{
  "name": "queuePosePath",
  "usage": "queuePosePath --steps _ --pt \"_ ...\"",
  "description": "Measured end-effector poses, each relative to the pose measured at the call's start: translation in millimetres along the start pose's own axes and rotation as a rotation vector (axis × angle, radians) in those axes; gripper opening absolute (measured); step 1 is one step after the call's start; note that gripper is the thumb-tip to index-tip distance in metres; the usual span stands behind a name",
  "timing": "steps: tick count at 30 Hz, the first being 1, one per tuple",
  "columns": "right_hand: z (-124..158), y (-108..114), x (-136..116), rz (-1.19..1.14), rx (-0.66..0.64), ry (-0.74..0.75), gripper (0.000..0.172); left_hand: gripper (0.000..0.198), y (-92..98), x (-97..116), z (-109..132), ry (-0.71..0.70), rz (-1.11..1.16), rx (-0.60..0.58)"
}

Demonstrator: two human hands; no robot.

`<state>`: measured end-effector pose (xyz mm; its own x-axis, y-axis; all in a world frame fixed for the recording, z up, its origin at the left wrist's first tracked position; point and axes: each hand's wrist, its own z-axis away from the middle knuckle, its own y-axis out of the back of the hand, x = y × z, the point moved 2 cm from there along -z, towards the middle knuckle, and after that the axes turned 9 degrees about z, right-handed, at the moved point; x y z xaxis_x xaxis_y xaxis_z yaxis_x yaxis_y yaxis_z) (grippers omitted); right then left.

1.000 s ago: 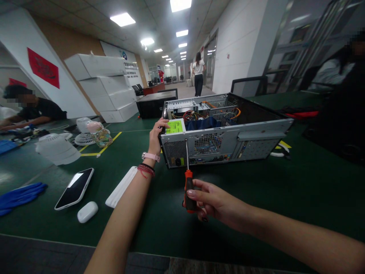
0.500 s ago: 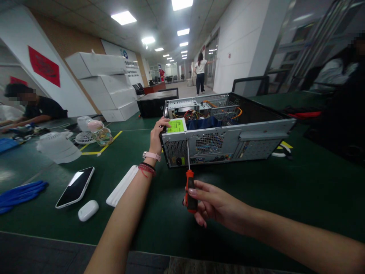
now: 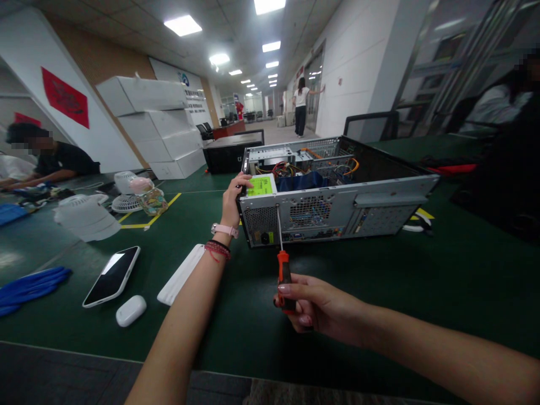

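An uncovered computer case [image 3: 379, 197] lies on its side, its perforated back panel facing me. Inside show cables, dark blue parts and, at the left corner, a power supply [image 3: 262, 185] with a yellow-green label. My left hand [image 3: 233, 197] grips the case's left edge beside the power supply, its fingers curled over the top. My right hand [image 3: 316, 301] is closed around the red and black handle of a screwdriver [image 3: 283, 275]. The shaft points away from me, its tip at the back panel near the right edge of the power supply's grille.
On the green table [image 3: 379, 292] to the left lie a phone [image 3: 112, 277], a white earbud case [image 3: 131, 311], a white strip-like object [image 3: 181, 274] and blue gloves [image 3: 34, 287]. White boxes [image 3: 156, 135] stand stacked behind. Other people sit at both sides; one stands farther back.
The screwdriver's handle has swung slightly right, and my right hand's fingers have curled in more around it. My left hand stays on the case. The standing person has shifted right.
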<state>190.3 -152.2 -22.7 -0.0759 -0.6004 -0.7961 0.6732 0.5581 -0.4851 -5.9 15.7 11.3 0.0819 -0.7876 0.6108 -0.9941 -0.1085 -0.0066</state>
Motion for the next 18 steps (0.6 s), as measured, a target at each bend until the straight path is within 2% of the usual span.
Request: queuePosePath --steps 7,12,18 --pt "2.1 -1.1 -2.9 0.071 0.012 0.072 0.035 0.035 0.2 0.8 -0.1 0.004 -0.006 -0.007" --pt "3.7 -1.6 -4.1 0.08 -0.029 0.137 0.037 0.036 -0.4 1.1 -0.1 0.005 -0.003 -0.004" --pt "3.4 -1.8 -2.7 0.048 -0.043 0.117 0.037 0.037 -0.6 2.4 -0.4 -0.002 -0.013 -0.013"
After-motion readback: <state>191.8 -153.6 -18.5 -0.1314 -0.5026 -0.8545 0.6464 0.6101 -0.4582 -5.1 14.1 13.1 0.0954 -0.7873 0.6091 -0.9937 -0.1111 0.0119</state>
